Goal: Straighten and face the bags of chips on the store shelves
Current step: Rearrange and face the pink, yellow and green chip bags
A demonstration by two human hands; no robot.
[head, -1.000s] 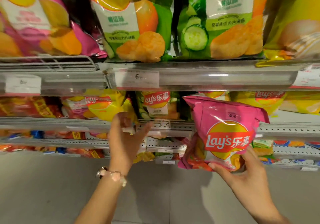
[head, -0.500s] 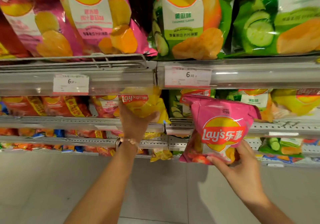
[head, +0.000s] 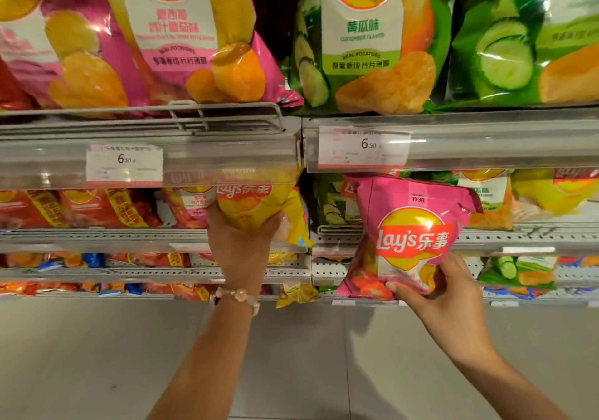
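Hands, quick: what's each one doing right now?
Left hand: grips the yellow chip bag at the second shelf.
Right hand: holds the pink chip bag by its lower edge.

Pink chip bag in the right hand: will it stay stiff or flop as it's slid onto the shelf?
The pink bag looks puffed, so probably light and fairly self-supporting. The right hand holds only its bottom edge, so it may lean. Its glossy film likely slips, and its crumpled top corner suggests it creases easily.
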